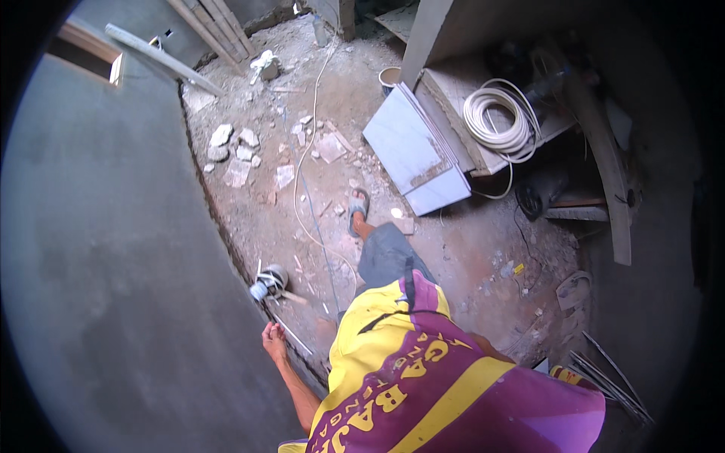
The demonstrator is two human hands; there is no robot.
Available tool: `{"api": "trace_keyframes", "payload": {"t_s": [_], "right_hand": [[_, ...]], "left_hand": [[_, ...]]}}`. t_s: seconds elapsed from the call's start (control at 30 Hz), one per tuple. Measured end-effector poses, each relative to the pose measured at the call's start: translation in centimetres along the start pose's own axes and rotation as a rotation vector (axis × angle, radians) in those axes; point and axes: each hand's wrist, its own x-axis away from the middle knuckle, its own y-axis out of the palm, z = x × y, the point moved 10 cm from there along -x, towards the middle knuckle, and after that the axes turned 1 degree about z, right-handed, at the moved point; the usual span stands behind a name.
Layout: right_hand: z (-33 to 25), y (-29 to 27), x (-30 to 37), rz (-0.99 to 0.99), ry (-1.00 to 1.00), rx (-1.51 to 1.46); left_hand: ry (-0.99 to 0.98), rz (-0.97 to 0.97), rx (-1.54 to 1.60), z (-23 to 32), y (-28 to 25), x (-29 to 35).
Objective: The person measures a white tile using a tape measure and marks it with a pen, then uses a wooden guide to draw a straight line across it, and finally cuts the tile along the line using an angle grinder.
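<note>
My left hand (274,341) hangs low beside the smooth grey wall, its fingers loosely bent and a little apart, with nothing seen in them. Close by, a thin white rod (293,335) slants down toward the floor. A little farther off, a dark round object with a pale blue-white end (269,283) lies at the foot of the wall, with a white strip across it. Only a bit of my right arm (489,348) shows past my yellow and purple shirt (408,362); my right hand is out of sight.
A cream cable (305,162) crosses the dirt floor, with broken tile and rubble (226,143) around it. Large white tiles (411,143) lean against a ledge bearing a coiled hose or cable (498,121). Thin metal strips (612,381) lie at lower right; poles (215,30) lean far left.
</note>
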Motion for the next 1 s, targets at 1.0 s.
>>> {"api": "trace_keyframes", "payload": {"t_s": [1.0], "right_hand": [[33.8,-96.5,0.4,1.545,0.949,-1.045]], "left_hand": [[0.45,-0.519,-1.41,66.0,58.4,-54.4]]}}
